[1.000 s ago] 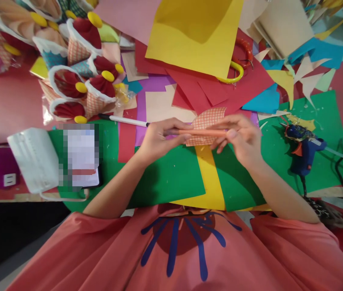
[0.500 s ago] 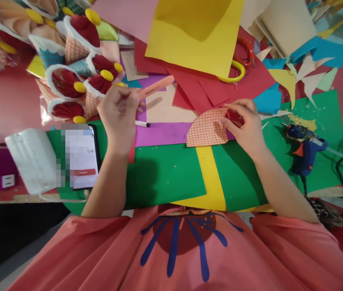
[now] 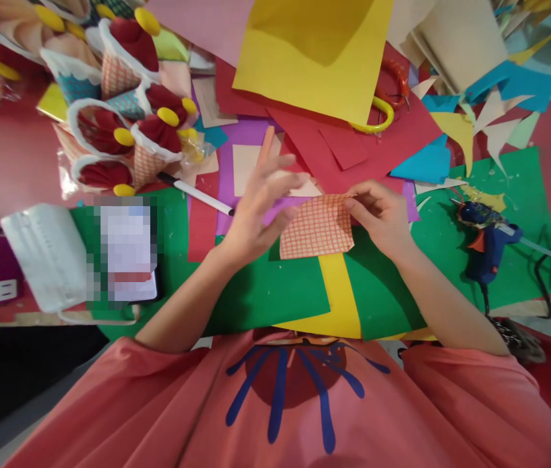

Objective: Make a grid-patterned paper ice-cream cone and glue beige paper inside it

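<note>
Checked piece [image 3: 317, 227], red grid on a pale ground, sits in front of the torso, between the two hands; upper left edge rounded, lower edge nearly straight, lower right corner slightly turned; it overlaps the view of the green sheet [image 3: 266, 286] and the yellow strip [image 3: 341, 286]; whether it rests on them or hangs just above cannot be told.

Right hand [image 3: 386, 218]: thumb and fingertips closed in a pinch on the upper right edge of the piece; remaining fingers curled. Left hand [image 3: 256, 214]: fingers loosely spread, thumb apart, near the piece's left edge; contact there unclear; it appears to carry an orange marker [image 3: 266, 146], which juts up past the fingers (exact grip hidden).

Handling notes, by judgement: one pinch at a corner probably lets the far side swing, so a light second support at the left edge would help; the thumb should press flat rather than pull, since the sheet looks thin enough to crease; the marker is best held with its end pointed away from the checks, to avoid a stray mark; plain green makes a smoother backing than the join with the yellow strip; the white pen [image 3: 202, 196] lies well clear at left, the blue glue gun [image 3: 487, 244] likewise at right.
</note>
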`<state>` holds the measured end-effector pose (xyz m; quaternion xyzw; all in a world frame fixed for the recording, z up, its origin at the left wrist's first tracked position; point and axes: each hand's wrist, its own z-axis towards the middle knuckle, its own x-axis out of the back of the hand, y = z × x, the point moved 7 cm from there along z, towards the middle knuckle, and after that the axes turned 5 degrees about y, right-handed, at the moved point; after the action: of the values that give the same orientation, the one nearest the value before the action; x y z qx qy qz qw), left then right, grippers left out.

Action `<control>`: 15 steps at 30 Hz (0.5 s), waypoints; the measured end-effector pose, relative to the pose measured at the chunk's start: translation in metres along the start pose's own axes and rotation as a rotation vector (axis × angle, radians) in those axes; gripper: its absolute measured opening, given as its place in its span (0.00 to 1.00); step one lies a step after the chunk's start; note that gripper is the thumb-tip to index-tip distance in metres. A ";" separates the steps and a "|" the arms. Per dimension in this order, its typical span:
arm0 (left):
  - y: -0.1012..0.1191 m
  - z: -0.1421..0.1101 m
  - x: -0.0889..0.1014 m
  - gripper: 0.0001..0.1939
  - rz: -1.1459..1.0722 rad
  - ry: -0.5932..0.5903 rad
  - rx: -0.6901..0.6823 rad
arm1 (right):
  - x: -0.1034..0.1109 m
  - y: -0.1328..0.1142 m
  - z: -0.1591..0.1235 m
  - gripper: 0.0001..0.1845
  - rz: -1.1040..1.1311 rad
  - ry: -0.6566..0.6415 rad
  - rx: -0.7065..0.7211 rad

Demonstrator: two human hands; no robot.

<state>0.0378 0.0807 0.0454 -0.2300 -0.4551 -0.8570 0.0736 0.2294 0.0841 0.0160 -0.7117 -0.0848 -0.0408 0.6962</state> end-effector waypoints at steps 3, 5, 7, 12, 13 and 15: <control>0.003 -0.003 -0.017 0.13 -0.037 -0.088 0.036 | -0.007 -0.002 0.000 0.11 0.003 -0.035 0.000; 0.003 -0.003 -0.024 0.12 -0.018 -0.139 0.080 | -0.008 -0.004 0.001 0.11 0.007 -0.025 0.006; 0.001 -0.001 -0.023 0.12 -0.003 -0.137 0.125 | -0.010 -0.005 0.002 0.12 0.021 -0.027 -0.016; -0.008 0.005 0.001 0.15 0.101 0.014 0.194 | -0.022 -0.004 0.005 0.19 0.065 -0.113 -0.081; -0.010 0.006 0.004 0.14 0.115 0.035 0.197 | -0.022 -0.004 0.006 0.17 0.067 -0.107 -0.085; -0.015 0.005 0.010 0.14 0.134 0.071 0.203 | -0.021 -0.001 0.007 0.15 0.077 -0.082 -0.096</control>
<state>0.0257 0.0942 0.0410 -0.2210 -0.5203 -0.8072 0.1698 0.2081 0.0899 0.0133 -0.7481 -0.0836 0.0111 0.6582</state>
